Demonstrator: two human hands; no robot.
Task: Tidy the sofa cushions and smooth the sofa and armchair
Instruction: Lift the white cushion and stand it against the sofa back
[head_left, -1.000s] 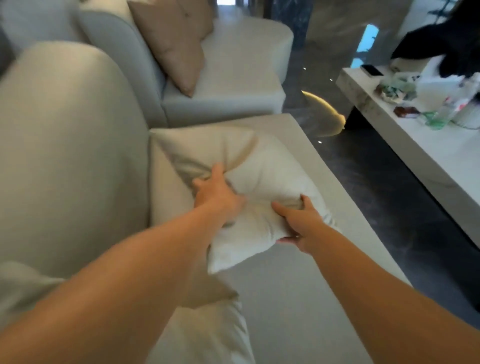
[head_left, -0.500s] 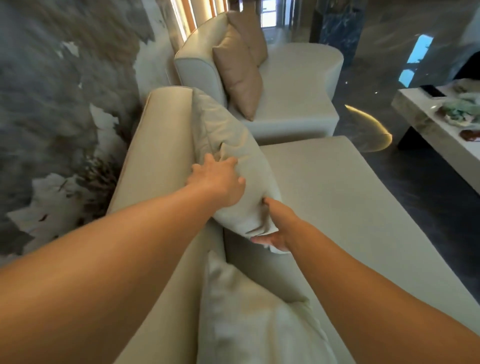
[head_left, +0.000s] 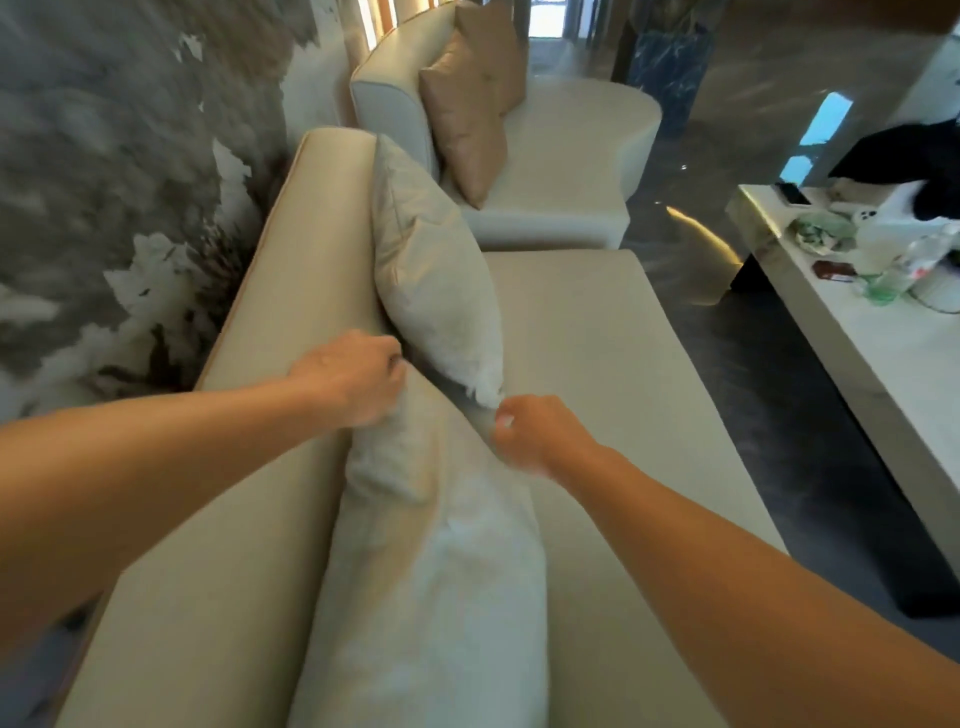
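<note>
If the near cushion (head_left: 431, 545) gets tugged too hard, it could bump the far cushion (head_left: 431, 275), which leans on the sofa (head_left: 291, 291) back, and tip it flat onto the seat. The left hand (head_left: 353, 376) is curled and pinches the near cushion's top corner. The right hand (head_left: 530, 434) is curled into a loose fist beside that cushion's edge; I cannot tell if it holds any cloth.

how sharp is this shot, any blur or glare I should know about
Head view: motion blur smears the right hand and softens the near cushion; the far cushion reads clearer. Bright glare streaks the glossy floor, and wide-angle distortion bends the coffee table edge.
</note>
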